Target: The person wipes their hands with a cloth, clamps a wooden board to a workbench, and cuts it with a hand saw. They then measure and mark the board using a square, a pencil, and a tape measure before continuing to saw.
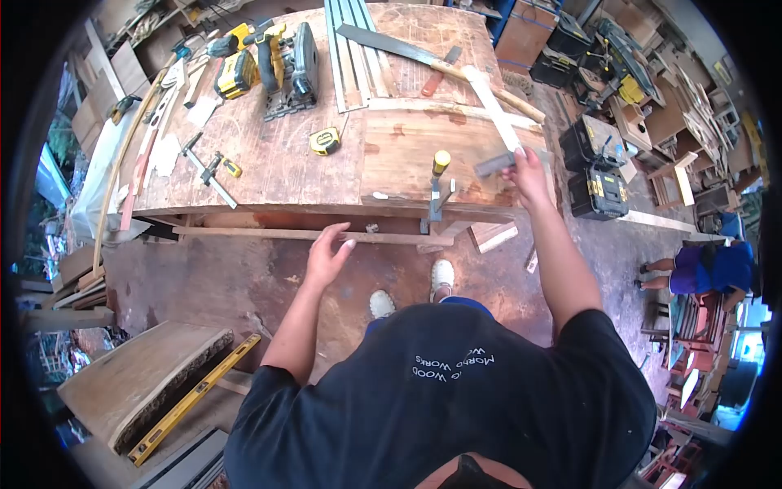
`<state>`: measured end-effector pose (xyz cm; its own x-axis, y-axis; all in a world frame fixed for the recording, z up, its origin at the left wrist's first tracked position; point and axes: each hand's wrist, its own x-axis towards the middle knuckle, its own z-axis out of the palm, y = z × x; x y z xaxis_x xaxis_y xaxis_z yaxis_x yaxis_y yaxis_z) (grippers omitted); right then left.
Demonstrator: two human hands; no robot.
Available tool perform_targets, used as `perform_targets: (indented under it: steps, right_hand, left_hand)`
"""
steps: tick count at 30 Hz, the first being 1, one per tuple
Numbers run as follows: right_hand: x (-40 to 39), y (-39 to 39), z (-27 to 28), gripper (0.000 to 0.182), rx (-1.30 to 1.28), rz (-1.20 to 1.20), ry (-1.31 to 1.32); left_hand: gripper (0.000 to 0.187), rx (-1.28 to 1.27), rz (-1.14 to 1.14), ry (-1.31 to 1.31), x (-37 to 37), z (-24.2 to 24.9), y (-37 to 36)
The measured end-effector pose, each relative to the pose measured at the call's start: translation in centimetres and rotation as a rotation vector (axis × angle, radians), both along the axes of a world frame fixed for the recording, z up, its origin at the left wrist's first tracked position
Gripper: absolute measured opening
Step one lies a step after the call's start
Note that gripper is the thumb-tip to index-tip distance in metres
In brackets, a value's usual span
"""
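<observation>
My right hand (529,175) is closed at the right of the workbench (269,155), fingers round a grey tool (494,165) whose exact kind I cannot make out. A long pale strip (495,106) runs from those fingers toward the back. My left hand (329,254) hangs in front of the bench's near edge, fingers apart and holding nothing, by a long wooden strip (285,235). Between the hands, a clamp with a yellow-topped handle (441,163) grips the edge of a wooden board (399,155). A handsaw (391,46) and a red-handled tool (433,81) lie behind.
On the bench are a yellow tape measure (324,141), a bar clamp (210,173), a cordless saw (293,73) and pale slats (349,61). Black toolboxes (599,191) stand at the right. A slab (155,375) and yellow level (195,399) are lower left. Another person (709,267) is far right.
</observation>
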<state>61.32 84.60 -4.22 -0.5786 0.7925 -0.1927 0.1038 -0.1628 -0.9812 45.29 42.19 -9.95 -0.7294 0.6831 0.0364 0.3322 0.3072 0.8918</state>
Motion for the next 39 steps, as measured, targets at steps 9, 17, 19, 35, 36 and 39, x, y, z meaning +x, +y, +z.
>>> perform_targets:
  steps: [9, 17, 19, 35, 36, 39]
  right_hand:
    - [-16.2, 2.7, -4.1, 0.029, -0.227, 0.282, 0.017]
    - [-27.5, 6.4, -5.4, 0.030, -0.434, 0.461, 0.075]
    - [-28.6, 7.0, -5.1, 0.038, -0.458, 0.570, 0.137]
    - [-6.9, 7.7, -5.4, 0.022, 0.211, 0.749, 0.071]
    - [-5.8, 7.6, -5.4, 0.022, 0.191, 0.722, 0.068]
    - [-3.6, 6.6, -4.6, 0.021, 0.172, 0.637, 0.076]
  left_hand:
    - [0.054, 0.037, -0.231, -0.060, 5.5, 6.7, 8.8]
    - [0.056, -0.001, -0.011, -0.097, 9.4, 9.1, 9.3]
    - [0.056, 0.000, 0.022, -0.134, 10.0, 9.3, 9.5]
    - [0.036, -0.133, 0.332, -0.023, 2.9, 4.3, 9.5]
    - [0.035, -0.170, 0.365, 0.041, 1.4, 4.3, 9.8]
    - [0.031, -0.249, 0.354, 0.420, -5.0, 4.1, 12.2]
